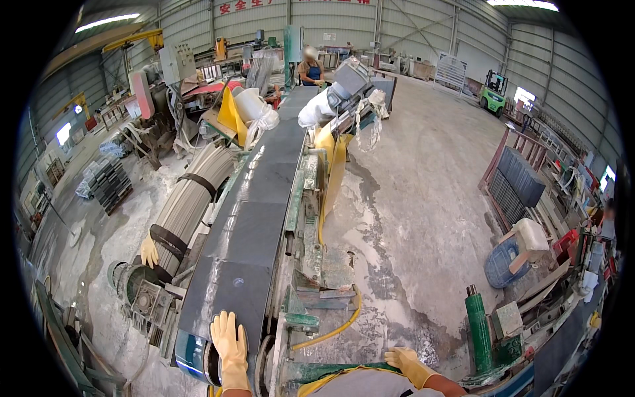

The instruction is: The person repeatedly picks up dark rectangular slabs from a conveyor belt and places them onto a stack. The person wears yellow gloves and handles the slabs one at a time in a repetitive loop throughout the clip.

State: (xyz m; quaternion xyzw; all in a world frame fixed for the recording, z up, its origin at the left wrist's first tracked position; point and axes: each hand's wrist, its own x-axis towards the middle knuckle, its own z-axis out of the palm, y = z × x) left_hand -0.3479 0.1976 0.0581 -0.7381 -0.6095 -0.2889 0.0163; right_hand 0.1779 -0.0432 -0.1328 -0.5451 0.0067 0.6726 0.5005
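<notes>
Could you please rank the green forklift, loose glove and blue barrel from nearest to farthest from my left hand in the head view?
From your left hand:
1. Loose glove: left side
2. Blue barrel: right side
3. Green forklift: far right background

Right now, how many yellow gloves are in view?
3: one on the left hand, one on the right hand, a loose glove by the strapped bundle. Others may be hidden.

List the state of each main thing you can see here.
Dark slabs: flat, laid end to end
Left hand: gloved, open, at the near slab's edge
Right hand: gloved, open
Pale ribbed roll: bound with dark bands
Blue barrel: tilted
Yellow hose: curved
</notes>
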